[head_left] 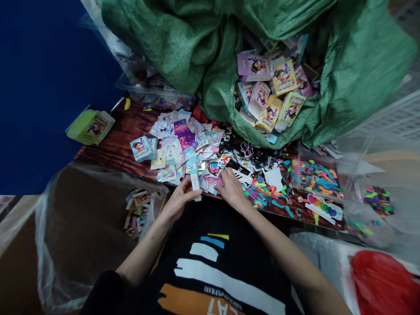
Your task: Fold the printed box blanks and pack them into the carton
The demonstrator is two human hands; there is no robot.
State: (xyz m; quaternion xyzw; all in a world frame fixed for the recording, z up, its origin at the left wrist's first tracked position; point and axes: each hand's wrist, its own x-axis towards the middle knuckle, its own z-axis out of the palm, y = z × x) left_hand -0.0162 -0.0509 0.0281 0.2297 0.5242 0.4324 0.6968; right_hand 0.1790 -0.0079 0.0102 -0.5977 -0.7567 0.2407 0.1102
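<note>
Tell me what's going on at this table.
A person works at a wooden table littered with stickers. The left hand pinches a slim pale-blue packet; the right hand rests on a pink sticker sheet beside it. Behind, an open green sack holds small cartoon boxes.

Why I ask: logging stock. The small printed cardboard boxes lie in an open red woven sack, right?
No: the head view shows the open woven sack is green, not red. The small printed cardboard boxes do lie in it.
</note>
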